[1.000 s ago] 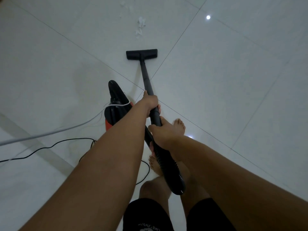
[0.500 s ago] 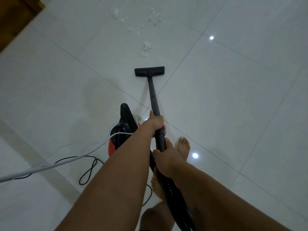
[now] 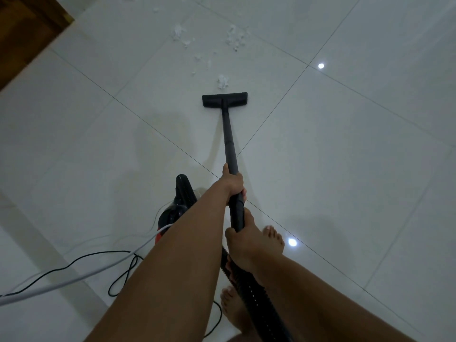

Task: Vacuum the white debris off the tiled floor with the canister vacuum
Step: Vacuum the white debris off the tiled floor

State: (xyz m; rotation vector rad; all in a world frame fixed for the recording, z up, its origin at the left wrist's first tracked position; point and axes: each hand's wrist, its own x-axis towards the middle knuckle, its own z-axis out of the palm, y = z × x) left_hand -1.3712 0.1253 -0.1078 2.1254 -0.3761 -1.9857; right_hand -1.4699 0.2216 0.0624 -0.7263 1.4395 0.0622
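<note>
My left hand [image 3: 233,182] grips the black vacuum wand [image 3: 228,134] high on its shaft. Lower down, my right hand [image 3: 243,239] grips the wand where it meets the ribbed hose [image 3: 251,294]. The flat black floor nozzle [image 3: 224,99] rests on the white tiled floor [image 3: 345,144]. A clump of white debris [image 3: 222,82] lies just beyond the nozzle's front edge. More white debris [image 3: 234,37] is scattered farther ahead, with another patch [image 3: 179,34] to its left. The red and black canister [image 3: 181,203] sits on the floor at my left, partly hidden by my forearm.
A white cord [image 3: 74,277] and a thin black cable [image 3: 98,257] trail across the floor at the lower left. My bare feet [image 3: 272,236] stand under the hose. A brown wooden piece [image 3: 27,33] fills the top left corner.
The view has tilted up, showing more debris ahead. The nozzle has slid forward and now sits right behind the nearest clump. Both hands keep the same grip.
</note>
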